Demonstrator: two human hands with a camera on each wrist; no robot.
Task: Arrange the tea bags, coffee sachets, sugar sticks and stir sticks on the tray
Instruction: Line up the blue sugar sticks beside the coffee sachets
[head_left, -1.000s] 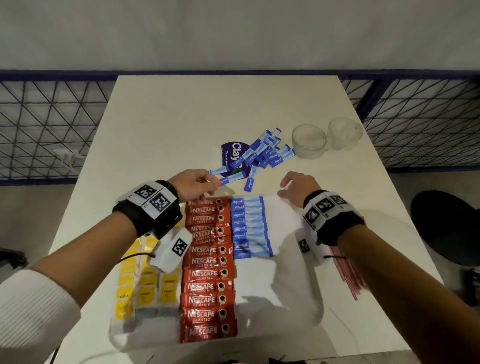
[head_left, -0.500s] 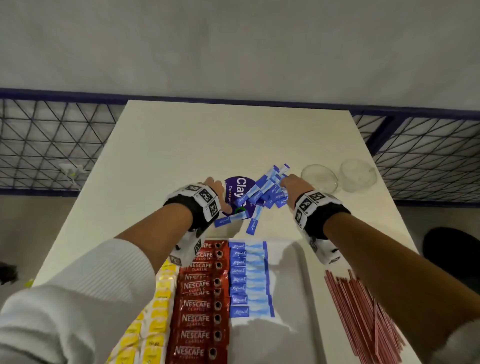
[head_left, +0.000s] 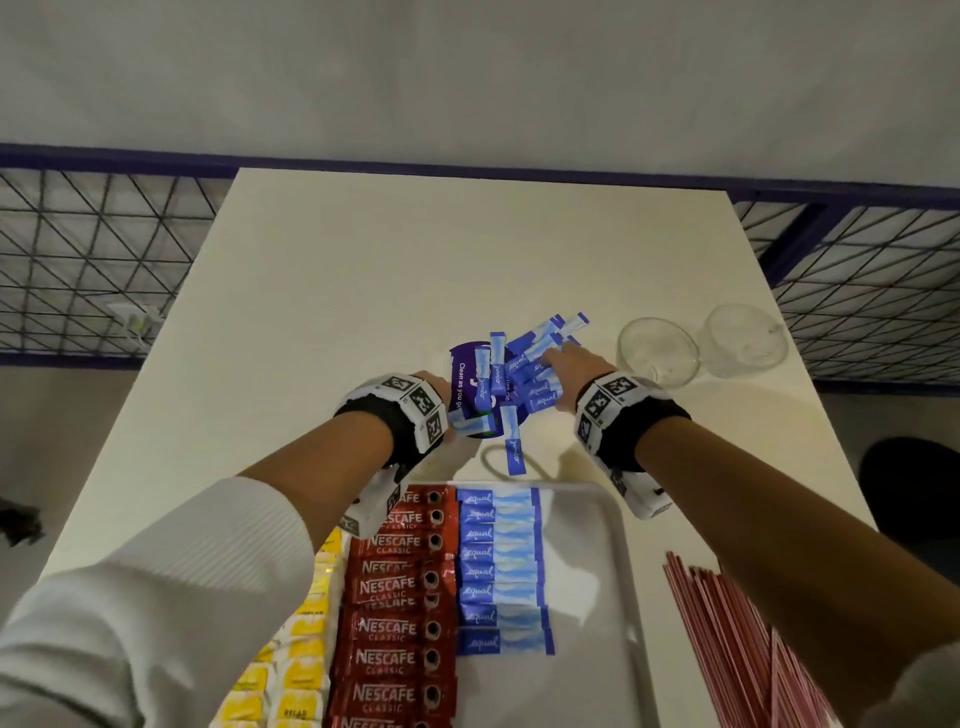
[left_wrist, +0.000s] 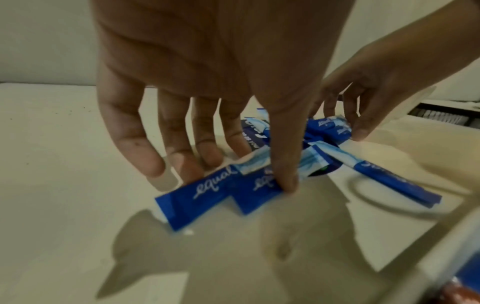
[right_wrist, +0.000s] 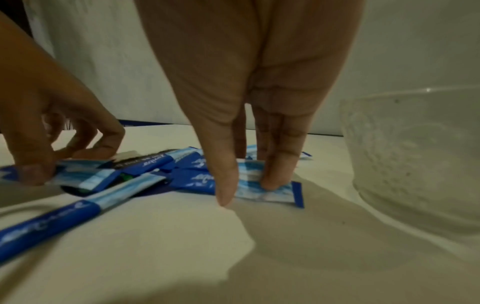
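Loose blue Equal sugar sticks (head_left: 524, 374) lie in a heap on the table beyond the white tray (head_left: 587, 571). My left hand (head_left: 439, 400) is at the heap's left side; thumb and fingers pinch two sugar sticks (left_wrist: 221, 191) in the left wrist view. My right hand (head_left: 558, 364) is at the heap's right side, where its thumb and fingers pinch one sugar stick (right_wrist: 267, 189). On the tray lie yellow tea bags (head_left: 301, 660), red Nescafe sachets (head_left: 395, 623) and a row of sugar sticks (head_left: 501, 571). Red stir sticks (head_left: 727, 649) lie on the table right of the tray.
Two glass cups (head_left: 657, 351) (head_left: 743, 340) stand just right of my right hand. A round purple sticker (head_left: 467, 379) lies under the heap. One sugar stick (head_left: 513, 447) lies apart, between heap and tray. Wire railings flank the table.
Both hands moved away from the tray's far edge to the loose heap and closed on sugar sticks. The head view shifted, so the table sits lower in frame.
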